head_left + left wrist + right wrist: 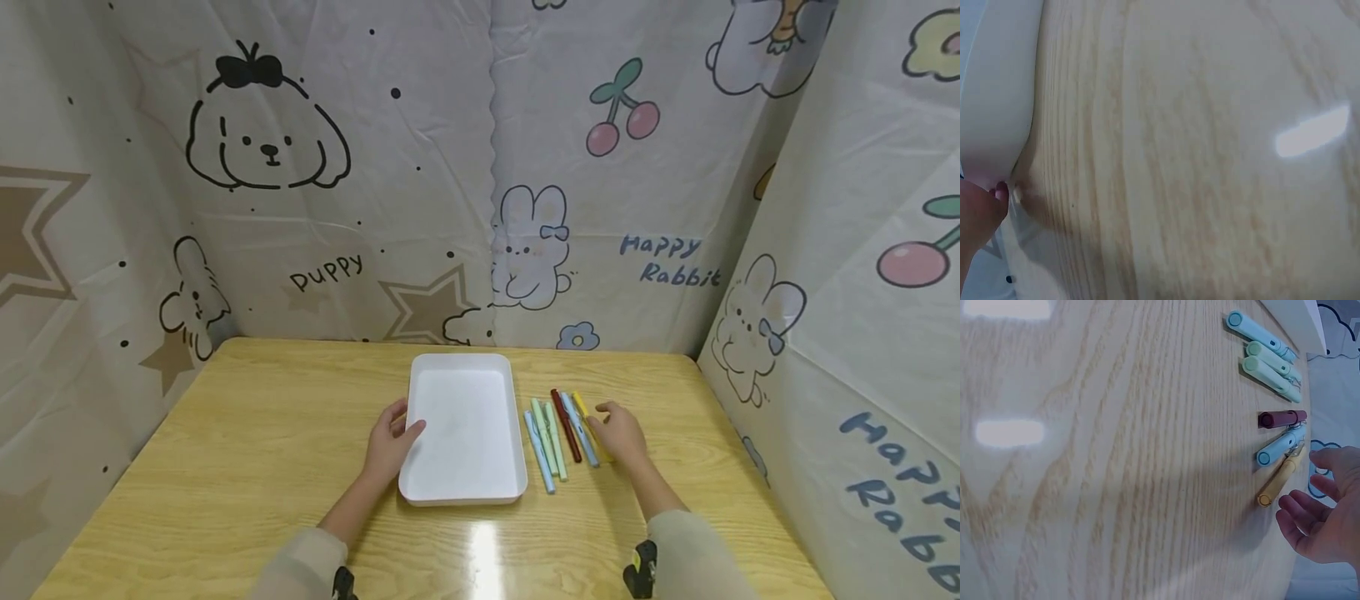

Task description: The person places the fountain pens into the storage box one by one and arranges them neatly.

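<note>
A white rectangular tray (461, 429) lies flat on the table with nothing in it. My left hand (388, 442) holds its left side, thumb over the rim and fingers along the outer wall. Right of the tray is a row of capped pens: a light blue pen (540, 454), two pale green pens (557, 442), a dark red pen (567, 427), another light blue pen (581, 431) and a yellow pen (1277, 481). Beside the yellow pen hovers my right hand (619, 432), fingers loosely bent and apart, gripping nothing; the right wrist view shows a small gap.
The wooden table (262, 433) has a glossy top with a bright reflection near the front. A printed cloth (420, 167) with cartoon figures hangs behind the table and along both sides.
</note>
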Motion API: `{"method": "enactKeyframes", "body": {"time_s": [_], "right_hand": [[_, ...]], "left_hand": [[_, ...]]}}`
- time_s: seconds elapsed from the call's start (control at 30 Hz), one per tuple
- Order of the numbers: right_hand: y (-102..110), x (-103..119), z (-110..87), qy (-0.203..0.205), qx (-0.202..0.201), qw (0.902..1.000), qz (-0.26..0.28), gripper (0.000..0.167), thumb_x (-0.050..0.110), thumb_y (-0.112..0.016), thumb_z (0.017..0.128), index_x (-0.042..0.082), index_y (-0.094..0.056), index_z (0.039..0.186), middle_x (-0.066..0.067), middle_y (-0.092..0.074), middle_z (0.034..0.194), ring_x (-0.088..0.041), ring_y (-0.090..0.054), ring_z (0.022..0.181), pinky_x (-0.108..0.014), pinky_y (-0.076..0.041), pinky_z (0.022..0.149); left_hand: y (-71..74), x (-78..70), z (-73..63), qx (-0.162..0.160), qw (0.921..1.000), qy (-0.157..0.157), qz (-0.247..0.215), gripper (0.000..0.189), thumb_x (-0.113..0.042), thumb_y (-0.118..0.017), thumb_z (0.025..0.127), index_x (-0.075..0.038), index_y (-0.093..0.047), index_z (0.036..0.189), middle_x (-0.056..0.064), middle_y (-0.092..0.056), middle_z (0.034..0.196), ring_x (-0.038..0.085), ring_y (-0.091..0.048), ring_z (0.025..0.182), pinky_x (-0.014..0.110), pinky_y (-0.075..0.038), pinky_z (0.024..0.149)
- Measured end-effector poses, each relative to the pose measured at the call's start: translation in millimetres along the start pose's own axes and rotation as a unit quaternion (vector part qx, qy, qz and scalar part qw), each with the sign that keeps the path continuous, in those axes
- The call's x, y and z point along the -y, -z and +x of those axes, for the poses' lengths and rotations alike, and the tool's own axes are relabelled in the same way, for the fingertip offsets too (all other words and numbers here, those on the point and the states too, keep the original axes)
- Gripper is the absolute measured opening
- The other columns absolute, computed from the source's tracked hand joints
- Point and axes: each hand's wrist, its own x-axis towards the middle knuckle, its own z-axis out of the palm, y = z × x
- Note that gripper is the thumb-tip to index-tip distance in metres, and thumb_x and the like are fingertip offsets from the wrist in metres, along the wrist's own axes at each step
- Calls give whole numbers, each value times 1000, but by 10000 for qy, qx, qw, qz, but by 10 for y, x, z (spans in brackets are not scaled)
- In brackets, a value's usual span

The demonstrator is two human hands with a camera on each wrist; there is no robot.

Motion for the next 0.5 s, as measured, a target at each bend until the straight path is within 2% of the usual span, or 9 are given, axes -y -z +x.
{"method": "enactKeyframes", "body": {"time_s": [0.2, 0.37, 0.5], "right_hand": [[-77, -46, -2, -281, -9, 9988, 409, 43, 24, -55, 91, -4, -53, 124, -24, -63, 106, -30, -60, 88, -37, -50, 68], [-115, -60, -1, -274, -120, 9983, 509, 40, 20, -57, 90, -6, -54, 121, -23, -62, 100, -26, -59, 80, -30, -46, 60], [-147, -79, 21, -245, -177, 9981, 537, 39, 18, -57, 89, -7, -55, 120, -20, -62, 91, -21, -56, 70, -26, -43, 54]], "left_hand": [[-34, 53, -8, -83, 9998, -193, -28, 58, -2, -59, 88, 2, -35, 141, 25, -42, 139, 40, -45, 126, 48, -40, 104], [-61, 80, -29, -160, 9996, -239, 34, 55, 5, -54, 88, 8, -35, 139, 29, -44, 137, 41, -48, 123, 48, -42, 102], [-67, 92, -27, -145, 9997, -185, -39, 54, 6, -52, 88, 7, -35, 139, 28, -43, 139, 40, -47, 125, 47, -42, 102]]}}
